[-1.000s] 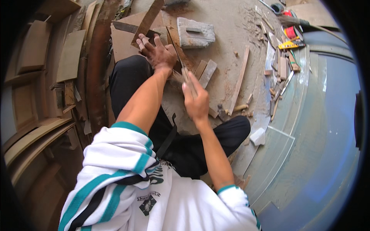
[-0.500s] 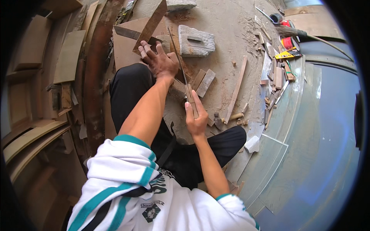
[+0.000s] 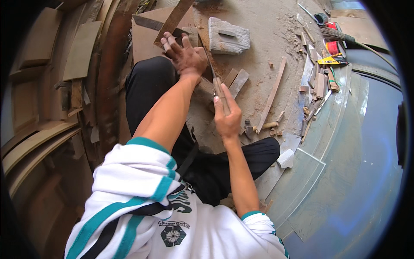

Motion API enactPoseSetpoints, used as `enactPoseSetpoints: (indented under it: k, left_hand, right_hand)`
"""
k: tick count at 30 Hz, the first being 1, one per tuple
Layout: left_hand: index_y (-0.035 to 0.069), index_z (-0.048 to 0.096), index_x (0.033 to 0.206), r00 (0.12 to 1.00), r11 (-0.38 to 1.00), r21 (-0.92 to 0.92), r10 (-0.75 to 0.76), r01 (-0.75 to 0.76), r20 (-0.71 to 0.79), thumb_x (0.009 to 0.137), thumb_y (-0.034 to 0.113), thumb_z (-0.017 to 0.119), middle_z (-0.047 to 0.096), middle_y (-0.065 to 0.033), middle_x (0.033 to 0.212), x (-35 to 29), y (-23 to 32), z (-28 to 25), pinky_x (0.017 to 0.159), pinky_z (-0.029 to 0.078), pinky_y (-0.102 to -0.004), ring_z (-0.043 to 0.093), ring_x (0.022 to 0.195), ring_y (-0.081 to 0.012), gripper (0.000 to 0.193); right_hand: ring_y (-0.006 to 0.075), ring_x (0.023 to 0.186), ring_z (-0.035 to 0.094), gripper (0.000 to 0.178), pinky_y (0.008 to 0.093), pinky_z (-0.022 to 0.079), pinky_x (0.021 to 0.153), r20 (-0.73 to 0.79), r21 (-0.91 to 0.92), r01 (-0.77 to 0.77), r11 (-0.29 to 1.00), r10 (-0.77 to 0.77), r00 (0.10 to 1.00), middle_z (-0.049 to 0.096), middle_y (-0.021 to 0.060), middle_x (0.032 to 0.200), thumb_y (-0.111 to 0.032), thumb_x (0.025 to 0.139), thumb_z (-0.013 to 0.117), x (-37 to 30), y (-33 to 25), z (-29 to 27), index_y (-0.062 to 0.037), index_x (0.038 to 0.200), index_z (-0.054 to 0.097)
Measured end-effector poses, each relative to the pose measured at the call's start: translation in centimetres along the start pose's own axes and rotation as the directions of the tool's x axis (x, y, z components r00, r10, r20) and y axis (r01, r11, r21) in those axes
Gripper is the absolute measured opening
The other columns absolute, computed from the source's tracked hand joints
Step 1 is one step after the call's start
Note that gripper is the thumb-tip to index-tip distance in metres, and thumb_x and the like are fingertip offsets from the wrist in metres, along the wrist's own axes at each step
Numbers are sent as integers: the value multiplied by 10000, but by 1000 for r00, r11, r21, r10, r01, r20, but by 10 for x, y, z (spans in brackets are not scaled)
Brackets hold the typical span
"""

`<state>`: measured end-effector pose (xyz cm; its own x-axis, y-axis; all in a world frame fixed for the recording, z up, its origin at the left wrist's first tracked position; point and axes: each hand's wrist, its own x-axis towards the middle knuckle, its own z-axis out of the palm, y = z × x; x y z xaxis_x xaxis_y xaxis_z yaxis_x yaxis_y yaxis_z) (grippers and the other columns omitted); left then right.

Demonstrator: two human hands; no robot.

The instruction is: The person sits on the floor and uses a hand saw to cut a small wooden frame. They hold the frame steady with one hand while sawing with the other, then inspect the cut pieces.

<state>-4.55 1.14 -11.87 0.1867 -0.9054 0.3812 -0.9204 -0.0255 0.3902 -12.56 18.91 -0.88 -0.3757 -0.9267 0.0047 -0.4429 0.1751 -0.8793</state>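
Note:
My right hand [image 3: 227, 115] is closed around the wooden handle [image 3: 221, 97] of a handsaw, whose thin dark blade [image 3: 208, 56] points away from me. The blade runs close beside my left hand [image 3: 187, 58]. With fingers apart and bent, that hand bears down on a piece of wood [image 3: 190, 35] next to the saw. A flat wooden board [image 3: 174, 19] slants up from its fingertips, crossed by a darker strip [image 3: 146, 21]. My palm hides most of the gripped wood, and the spot where blade meets wood is not plain to see.
A pale stone block [image 3: 228, 41] with a small grey bar on it lies ahead. Short wood offcuts [image 3: 238, 82], a long strip [image 3: 271, 95] and a hammer [image 3: 258, 127] lie right of the saw. Scraps [image 3: 319, 82] pile along glass sheets [image 3: 340, 151]. Boards [image 3: 82, 52] lean left.
My right hand and the saw have moved forward, away from me. The left hand keeps its place on the wood. The whole view has shifted slightly.

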Motion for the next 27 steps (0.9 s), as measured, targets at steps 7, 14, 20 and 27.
enactPoseSetpoints:
  k: [7,14,20,27]
  left_hand:
    - [86,516,1391,994,998,0,-58,58,93,853,297,496,165,-272,1601,4,4,-13,1136,164,-681,109,1494,-469,579]
    - [87,525,1388,999,1000,-18,-16,17,33,835,302,517,161,-271,1604,6,1,-7,1117,189,-713,120,1492,-470,593]
    - [35,532,1331,999,999,-8,-31,31,34,808,249,532,196,-296,1577,7,0,-18,1112,207,-708,146,1472,-502,566]
    - [33,500,1348,998,999,-50,-12,15,56,819,245,527,178,-301,1579,-3,7,-12,1106,182,-727,124,1469,-517,570]
  right_hand:
    - [317,1161,685,427,352,534,952,104,-19,-199,980,200,974,678,270,1232,-58,955,609,-153,-76,-118,62,1363,573]
    - [390,1118,674,385,384,533,926,28,11,50,999,-50,998,680,254,1211,-150,987,594,15,3,6,-3,1342,612]
    - [332,1054,726,429,346,564,845,94,-22,-89,996,90,992,687,266,1204,-79,967,614,-89,-38,-65,59,1370,569]
    - [305,750,750,443,314,570,668,86,-138,16,990,-4,996,701,259,1173,-16,927,639,-101,-9,-41,67,1357,570]
